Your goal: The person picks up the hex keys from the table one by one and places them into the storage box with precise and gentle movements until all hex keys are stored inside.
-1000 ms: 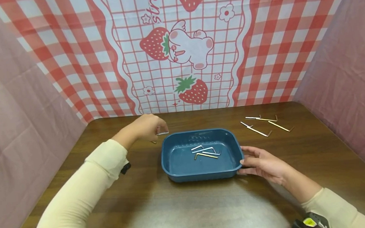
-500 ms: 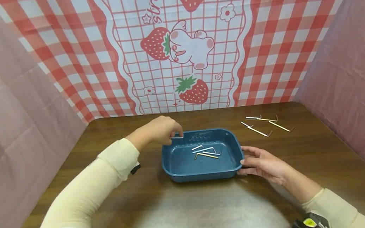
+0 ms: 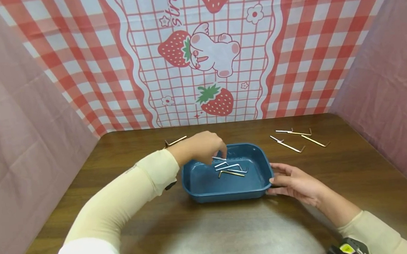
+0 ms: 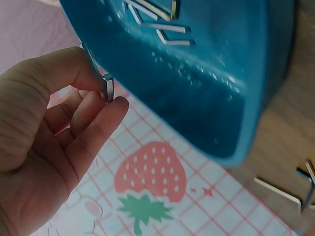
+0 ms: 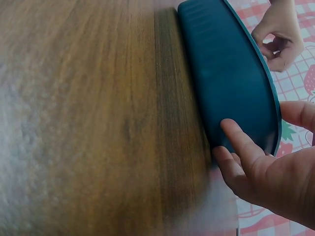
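Observation:
My left hand (image 3: 206, 146) is above the back left part of a blue plastic bin (image 3: 229, 196). Thumb and fingertips pinch a silver hex key (image 4: 109, 88), whose long arm is partly hidden in the left wrist view. Inside the bin lie several hex keys, silver ones (image 3: 228, 167) and a brass-coloured one (image 3: 234, 174). At the bin's right end my right hand (image 3: 296, 185) holds it, with one digit at the rim and other fingers (image 5: 241, 140) against the outer wall.
Several L-shaped hex keys (image 3: 290, 146), silver and gold, lie on the wooden table (image 3: 204, 233) at the back right. Another gold hex key (image 3: 177, 140) lies behind my left forearm. A checked strawberry curtain (image 3: 219, 102) stands at the back, pink cloth (image 3: 380, 71) at the sides.
From the table left of the bin, my left hand has moved right with the hex key, over the rim and above the bin's inside. My right hand stays put on the bin.

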Tool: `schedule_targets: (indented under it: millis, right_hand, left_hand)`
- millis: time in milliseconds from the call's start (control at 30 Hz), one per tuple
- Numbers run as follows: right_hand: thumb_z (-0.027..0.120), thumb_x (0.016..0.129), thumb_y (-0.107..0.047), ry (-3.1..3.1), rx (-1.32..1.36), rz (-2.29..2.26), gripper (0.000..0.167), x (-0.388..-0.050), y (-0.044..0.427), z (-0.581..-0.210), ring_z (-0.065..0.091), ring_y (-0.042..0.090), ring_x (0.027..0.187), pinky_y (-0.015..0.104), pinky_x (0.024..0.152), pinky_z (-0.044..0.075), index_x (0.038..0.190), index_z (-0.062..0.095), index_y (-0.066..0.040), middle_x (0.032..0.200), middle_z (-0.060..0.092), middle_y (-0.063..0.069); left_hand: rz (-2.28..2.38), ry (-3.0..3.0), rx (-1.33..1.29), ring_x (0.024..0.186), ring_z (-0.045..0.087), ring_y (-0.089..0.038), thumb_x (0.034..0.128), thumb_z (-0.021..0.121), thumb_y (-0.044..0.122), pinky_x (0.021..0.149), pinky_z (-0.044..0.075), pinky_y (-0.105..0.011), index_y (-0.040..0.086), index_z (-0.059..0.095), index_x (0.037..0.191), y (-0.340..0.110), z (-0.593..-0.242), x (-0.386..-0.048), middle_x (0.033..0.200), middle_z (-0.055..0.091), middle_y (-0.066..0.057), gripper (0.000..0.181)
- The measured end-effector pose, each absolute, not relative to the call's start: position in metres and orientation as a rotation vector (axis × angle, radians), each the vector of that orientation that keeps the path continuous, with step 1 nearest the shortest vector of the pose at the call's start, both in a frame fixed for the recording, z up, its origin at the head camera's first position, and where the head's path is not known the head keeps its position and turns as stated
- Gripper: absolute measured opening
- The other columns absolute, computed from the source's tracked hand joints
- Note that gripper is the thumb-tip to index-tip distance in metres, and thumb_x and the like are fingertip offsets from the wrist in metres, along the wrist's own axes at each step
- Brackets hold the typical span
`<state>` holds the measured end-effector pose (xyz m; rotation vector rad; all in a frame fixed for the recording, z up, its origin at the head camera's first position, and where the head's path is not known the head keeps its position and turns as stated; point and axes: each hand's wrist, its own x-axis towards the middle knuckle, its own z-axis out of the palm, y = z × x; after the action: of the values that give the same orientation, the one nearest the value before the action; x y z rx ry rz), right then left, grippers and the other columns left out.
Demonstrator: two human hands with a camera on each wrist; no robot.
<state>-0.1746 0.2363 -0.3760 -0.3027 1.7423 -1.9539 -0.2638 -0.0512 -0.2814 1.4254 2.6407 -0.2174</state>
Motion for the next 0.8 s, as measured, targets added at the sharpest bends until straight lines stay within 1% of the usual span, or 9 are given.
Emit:
schedule_targets:
  millis: [67, 167, 367, 500, 700, 800]
  right_hand:
    - [0.052, 0.096, -0.002, 1.741, -0.299, -1.958, 0.075, -0.175, 0.236, -0.376, 0.062, 0.029, 0.108, 0.048, 0.094, 0.048, 0.149, 0.001, 0.012, 0.148, 0.016, 0.038]
    - [0.052, 0.096, -0.002, 1.739, -0.294, -1.966, 0.075, -0.175, 0.236, -0.376, 0.062, 0.028, 0.108, 0.048, 0.093, 0.048, 0.149, 0.001, 0.011, 0.148, 0.016, 0.037]
    - [0.052, 0.096, -0.002, 1.732, -0.312, -1.962, 0.076, -0.175, 0.236, -0.377, 0.061, 0.028, 0.108, 0.047, 0.094, 0.049, 0.149, 0.000, 0.012, 0.148, 0.015, 0.038]
    - [0.052, 0.096, -0.002, 1.740, -0.299, -1.958, 0.075, -0.175, 0.235, -0.377, 0.061, 0.028, 0.109, 0.048, 0.094, 0.048, 0.149, 0.001, 0.012, 0.148, 0.015, 0.039]
    - [0.052, 0.097, -0.002, 1.739, -0.298, -1.953, 0.075, -0.175, 0.235, -0.377, 0.061, 0.028, 0.109, 0.049, 0.095, 0.048, 0.149, -0.001, 0.012, 0.149, 0.013, 0.039]
    - [0.052, 0.096, -0.003, 1.741, -0.305, -1.952, 0.075, -0.175, 0.236, -0.376, 0.061, 0.028, 0.110, 0.049, 0.095, 0.047, 0.149, 0.000, 0.012, 0.149, 0.013, 0.039]
  left_hand:
    - [-0.226, 2.618, 1.442, 0.077, 0.056, -0.011, 0.0764, 0.071, 0.002, 0.071, 0.049, -0.027, 0.020, 0.075, 0.108, -0.044, -0.286, -0.264, 0.087, 0.067, 0.005, 0.036]
    - [-0.251, 2.582, 1.444, 0.078, 0.057, -0.010, 0.0762, 0.071, 0.002, 0.070, 0.049, -0.026, 0.019, 0.075, 0.108, -0.034, -0.293, -0.264, 0.089, 0.067, 0.005, 0.037]
    - [-0.336, 2.524, 1.415, 0.083, 0.058, -0.010, 0.0779, 0.074, 0.006, 0.073, 0.051, -0.025, 0.017, 0.075, 0.103, -0.019, -0.307, -0.264, 0.095, 0.068, 0.005, 0.028]
    - [-0.294, 2.521, 1.400, 0.081, 0.058, -0.011, 0.0793, 0.074, 0.005, 0.071, 0.051, -0.024, 0.014, 0.075, 0.099, -0.012, -0.313, -0.266, 0.091, 0.067, 0.004, 0.022]
    - [-0.254, 2.505, 1.371, 0.080, 0.057, -0.011, 0.0793, 0.074, 0.002, 0.069, 0.051, -0.023, 0.015, 0.075, 0.096, -0.007, -0.319, -0.270, 0.089, 0.065, 0.006, 0.020]
    - [-0.231, 2.460, 1.354, 0.078, 0.056, -0.012, 0.0791, 0.073, 0.000, 0.066, 0.050, -0.023, 0.014, 0.074, 0.091, -0.005, -0.320, -0.271, 0.085, 0.064, 0.005, 0.018]
